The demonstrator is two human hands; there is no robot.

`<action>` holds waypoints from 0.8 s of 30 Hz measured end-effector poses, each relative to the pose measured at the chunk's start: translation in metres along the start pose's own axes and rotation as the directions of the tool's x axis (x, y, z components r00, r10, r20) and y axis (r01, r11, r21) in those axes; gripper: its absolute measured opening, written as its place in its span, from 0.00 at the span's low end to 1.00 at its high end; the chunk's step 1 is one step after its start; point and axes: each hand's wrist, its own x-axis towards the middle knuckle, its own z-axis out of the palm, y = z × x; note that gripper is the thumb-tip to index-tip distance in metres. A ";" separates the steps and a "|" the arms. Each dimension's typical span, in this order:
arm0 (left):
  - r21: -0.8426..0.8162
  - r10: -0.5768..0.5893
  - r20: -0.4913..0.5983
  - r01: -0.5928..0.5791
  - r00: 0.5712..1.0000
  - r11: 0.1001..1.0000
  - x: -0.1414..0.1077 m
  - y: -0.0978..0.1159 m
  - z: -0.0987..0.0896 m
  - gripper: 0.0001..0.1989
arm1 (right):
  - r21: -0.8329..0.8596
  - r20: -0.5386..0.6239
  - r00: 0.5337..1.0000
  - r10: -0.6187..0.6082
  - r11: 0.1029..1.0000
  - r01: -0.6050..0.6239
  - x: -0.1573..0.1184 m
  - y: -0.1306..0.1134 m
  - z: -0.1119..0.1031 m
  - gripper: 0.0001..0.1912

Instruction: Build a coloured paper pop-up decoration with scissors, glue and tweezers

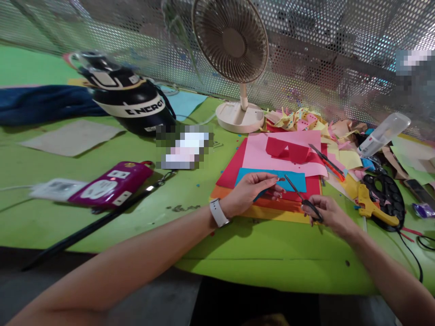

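My right hand (324, 213) grips a pair of dark-handled scissors (298, 194), whose blades point up and left toward my left hand (256, 192). The thumb and fingers of my left hand pinch a small dark red paper piece (282, 179), close to the scissor tips. Whether the blades touch it I cannot tell. Under both hands lies a blue paper strip (295, 181) on stacked red and orange sheets. Behind it, a folded red paper piece (288, 151) rests on a pink sheet (253, 147), with a box cutter (328, 163) at its right edge.
A beige fan (239, 117) stands at the back. Left are a black jug (136, 106), a blurred phone-like object (186, 149), a purple power strip (110, 185) and a black strap (102, 222). Right are paper scraps (343, 129), a clear bottle (385, 134) and a yellow glue gun (369, 203).
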 end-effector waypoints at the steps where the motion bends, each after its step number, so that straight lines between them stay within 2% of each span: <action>1: -0.002 0.002 0.002 -0.002 1.000 1.000 0.000 0.000 0.000 0.10 | 0.006 0.008 1.000 -0.001 1.000 0.001 -0.001 -0.001 0.000 0.30; 6: -0.031 -0.036 0.031 0.037 0.999 0.999 -0.001 0.000 0.000 0.10 | 0.002 0.050 0.999 -0.008 1.000 0.008 -0.003 -0.002 0.001 0.30; 17: -0.015 -0.050 0.045 0.051 0.998 0.999 -0.001 -0.001 0.000 0.08 | 0.005 0.015 1.000 0.013 1.000 -0.013 0.000 0.006 0.001 0.28; 24: -0.030 -0.057 0.044 0.058 0.997 0.998 0.000 -0.001 0.000 0.11 | 0.019 0.025 1.000 0.006 1.000 -0.006 0.000 0.007 0.000 0.28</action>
